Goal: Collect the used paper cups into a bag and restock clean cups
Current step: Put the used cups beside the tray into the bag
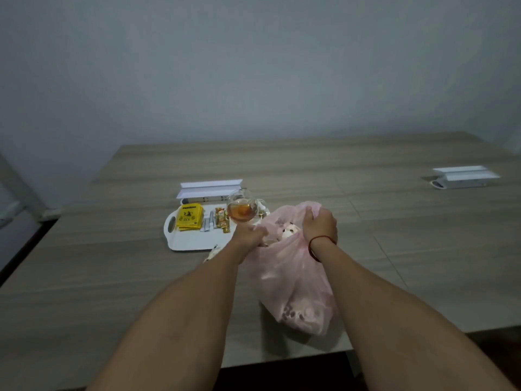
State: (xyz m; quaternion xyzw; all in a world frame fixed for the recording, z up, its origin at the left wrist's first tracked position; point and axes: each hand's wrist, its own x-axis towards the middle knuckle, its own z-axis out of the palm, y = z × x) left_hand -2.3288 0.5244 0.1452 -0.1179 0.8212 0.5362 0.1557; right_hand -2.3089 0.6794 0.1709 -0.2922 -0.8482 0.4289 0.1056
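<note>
A thin pink plastic bag stands on the wooden table in front of me. Its mouth is held apart between my hands. My left hand pinches the left rim, and my right hand, with a red string on the wrist, grips the right rim. Inside the opening a crumpled paper cup with a printed pattern shows. More cup shapes press against the bag's lower wall. Part of a patterned cup lies on the table just left of my left forearm.
A white tray behind the bag carries yellow packets, several sachets and a glass teapot of amber tea. A white box lies behind the tray, and another white box sits far right. The table's front edge is close.
</note>
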